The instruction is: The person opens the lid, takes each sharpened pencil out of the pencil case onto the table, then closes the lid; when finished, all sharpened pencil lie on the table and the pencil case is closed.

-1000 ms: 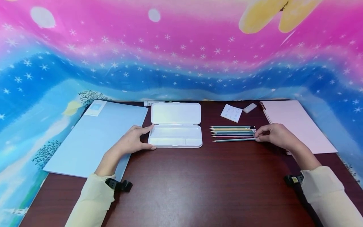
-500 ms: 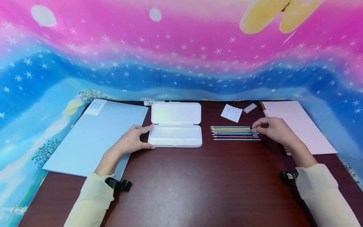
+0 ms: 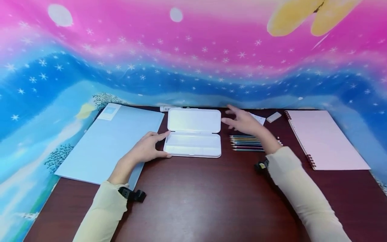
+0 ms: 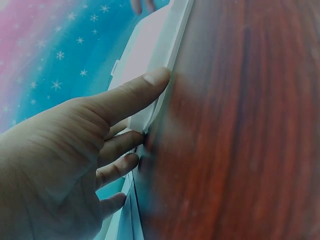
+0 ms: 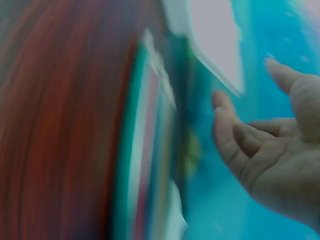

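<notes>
An opened white pencil case (image 3: 193, 151) lies on the dark wooden table, its lid (image 3: 194, 120) folded back toward the curtain. My left hand (image 3: 146, 148) holds the case's left end, thumb at the front edge and fingers at the hinge side; the left wrist view shows the thumb (image 4: 130, 95) along that edge. By the lid's right edge, my right hand (image 3: 246, 122) is raised with fingers spread and nothing in them. Beneath the right wrist, several pencils (image 3: 245, 143) lie side by side, tips toward the case, partly hidden by the forearm. The right wrist view is blurred.
A light blue folder (image 3: 121, 134) lies at the left and a pink spiral notebook (image 3: 335, 141) at the right. At the back are a white tube (image 3: 165, 108), a white eraser (image 3: 273, 117) and a small paper (image 3: 259, 119) partly behind the right hand. A patterned curtain (image 3: 193, 77) borders the table.
My right hand has left the pencils' right ends, which it was straightening, and moved left to the lid. The front pencil now lies parallel with the others. The left hand stays on the case.
</notes>
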Demonstrator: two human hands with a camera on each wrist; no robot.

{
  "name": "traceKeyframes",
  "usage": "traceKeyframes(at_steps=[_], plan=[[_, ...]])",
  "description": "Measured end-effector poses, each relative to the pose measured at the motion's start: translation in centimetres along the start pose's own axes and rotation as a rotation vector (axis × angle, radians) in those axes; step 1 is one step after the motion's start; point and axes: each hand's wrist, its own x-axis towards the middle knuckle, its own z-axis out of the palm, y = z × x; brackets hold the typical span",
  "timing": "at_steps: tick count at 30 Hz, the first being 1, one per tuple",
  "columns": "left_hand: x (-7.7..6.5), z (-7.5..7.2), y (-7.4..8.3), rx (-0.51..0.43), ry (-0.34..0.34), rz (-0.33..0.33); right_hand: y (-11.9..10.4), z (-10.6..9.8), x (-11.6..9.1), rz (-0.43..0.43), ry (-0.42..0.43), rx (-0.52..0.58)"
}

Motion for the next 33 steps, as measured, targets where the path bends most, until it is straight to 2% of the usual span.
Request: traceKeyframes(at_steps=[2,4,8,11,14,17,19,22,26,33], plan=[[0.1,0.0,0.0,-0.006,0.001,-0.013,-0.7,1.2,1.3,-0.002,0.018,0.048],[0.2,0.1,0.1,-0.021,0.008,-0.029,-1.2,2.0,1.9,-0.022,0.082,0.097],[0.8,0.3,0.4,-0.053,0.015,-0.047,-1.8,2.2,1.2,-0.083,0.196,0.194],[0.9,0.2,0.3,-0.055,0.021,-0.033,-2.4,2.0,-0.3,-0.127,0.15,0.235],[0.7,0.1,0.1,-0.061,0.035,0.004,-2.9,2.4,-1.9,-0.176,0.065,0.16],[0.3,0.1,-0.1,-0.042,0.042,0.03,-3.3,3.4,-3.0,-0.245,-0.015,0.001],[0.1,0.1,-0.1,-0.021,0.037,0.03,-3.5,4.3,-3.4,-0.281,-0.059,-0.116],[0.0,0.2,-0.1,0.007,0.009,0.021,-3.6,5.5,-3.6,-0.29,-0.117,-0.203],[0.0,0.2,0.0,-0.003,-0.008,0.014,-3.6,6.3,-3.4,-0.255,-0.139,-0.198],[0.3,0.0,0.0,0.0,0.013,0.024,-3.7,6.5,-3.1,-0.26,-0.118,-0.199]])
